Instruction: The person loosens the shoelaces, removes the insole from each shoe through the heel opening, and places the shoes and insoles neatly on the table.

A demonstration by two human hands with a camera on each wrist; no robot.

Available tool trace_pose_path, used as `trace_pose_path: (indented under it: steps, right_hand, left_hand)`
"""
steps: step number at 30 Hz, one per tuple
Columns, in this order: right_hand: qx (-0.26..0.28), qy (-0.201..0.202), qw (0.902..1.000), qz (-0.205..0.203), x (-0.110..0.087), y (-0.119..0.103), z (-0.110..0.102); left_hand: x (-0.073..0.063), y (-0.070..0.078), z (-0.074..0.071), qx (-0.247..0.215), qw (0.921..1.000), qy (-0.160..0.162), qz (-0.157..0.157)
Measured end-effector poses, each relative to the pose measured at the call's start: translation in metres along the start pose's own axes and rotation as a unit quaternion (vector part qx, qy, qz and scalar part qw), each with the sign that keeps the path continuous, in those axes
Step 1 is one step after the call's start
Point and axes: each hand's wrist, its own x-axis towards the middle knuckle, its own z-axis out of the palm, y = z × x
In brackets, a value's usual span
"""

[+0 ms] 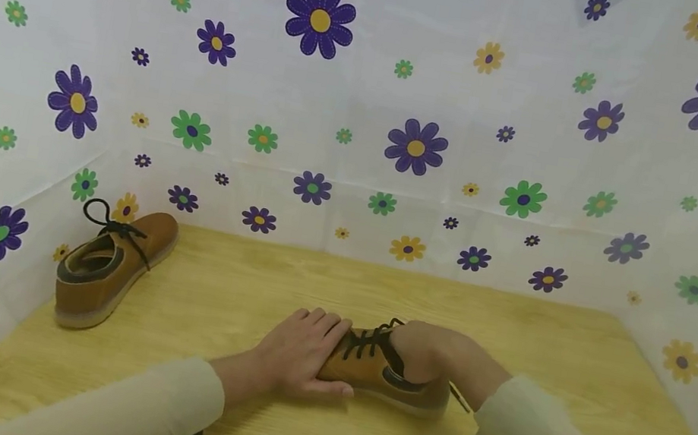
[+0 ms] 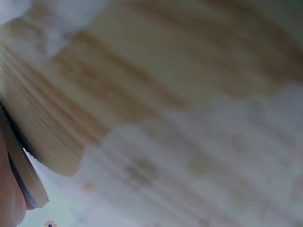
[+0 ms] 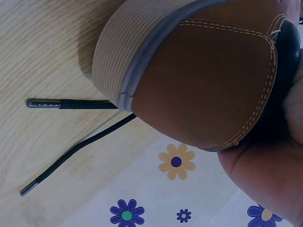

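Note:
A brown shoe [image 1: 367,378] with black laces [image 1: 366,342] lies on the table, toe to the left. My left hand [image 1: 302,352] holds the toe, its fingers over the top and the thumb along the near side. My right hand [image 1: 427,350] reaches into the shoe's opening at the collar, and its fingers are hidden inside. The right wrist view shows the shoe's heel [image 3: 203,80], with two loose lace ends [image 3: 85,104] beyond it and part of the right hand [image 3: 270,175] against the dark collar. In the left wrist view, the sole's edge [image 2: 28,175] shows at the left.
A matching brown shoe [image 1: 125,272], its black lace looped at the top, stands at the left of the wood-grain table [image 1: 257,433]. White cloth [image 1: 369,98] printed with purple, green and yellow flowers hangs behind the table and along both sides.

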Motion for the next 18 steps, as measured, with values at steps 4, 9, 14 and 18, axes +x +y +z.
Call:
trace_pose_path:
  steps: [4, 9, 14, 18]
  right_hand:
    - [-0.015, -0.007, 0.9996, 0.021, 0.004, -0.006, 0.0]
    - [-0.005, -0.041, 0.9981, 0.045, 0.009, -0.014, -0.001]
    - [0.0, -0.046, 0.9972, 0.058, 0.008, -0.018, 0.006]
    - [0.009, -0.02, 0.9982, 0.056, 0.002, -0.021, 0.013]
  left_hand:
    - [0.0, -0.002, 0.001, -0.002, 1.0, -0.004, -0.003]
    - [-0.001, -0.001, 0.002, -0.004, 1.0, -0.006, -0.004]
    - [-0.001, 0.001, 0.002, -0.003, 1.0, -0.001, 0.003]
    - [-0.001, 0.001, 0.001, 0.006, 1.0, 0.002, 0.003]
